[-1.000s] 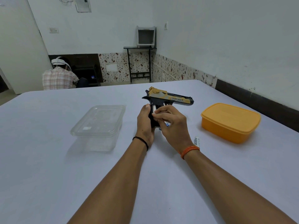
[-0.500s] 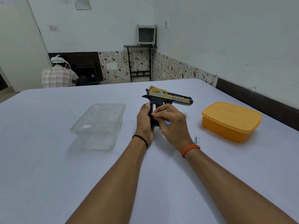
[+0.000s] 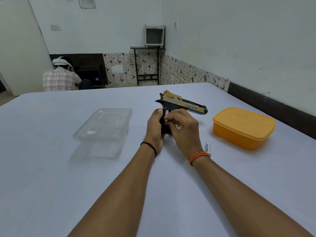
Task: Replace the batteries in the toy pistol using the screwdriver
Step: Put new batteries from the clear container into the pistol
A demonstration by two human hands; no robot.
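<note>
Containers (clear tub (image 3: 102, 127), orange box (image 3: 243, 127)) sit lidded.

On the tabletop (image 3: 51, 168), the toy pistol (image 3: 184, 105) is held at centre, with a lidded container (image 3: 102, 132) placed at nine o'clock, a box (image 3: 243, 128) at three, and a battery (image 3: 208, 148) at five.

White walls (image 3: 239, 40) with a floral tiled skirting (image 3: 123, 69); a black metal stand (image 3: 147, 64) in the corner holds a grey box (image 3: 154, 34).
</note>
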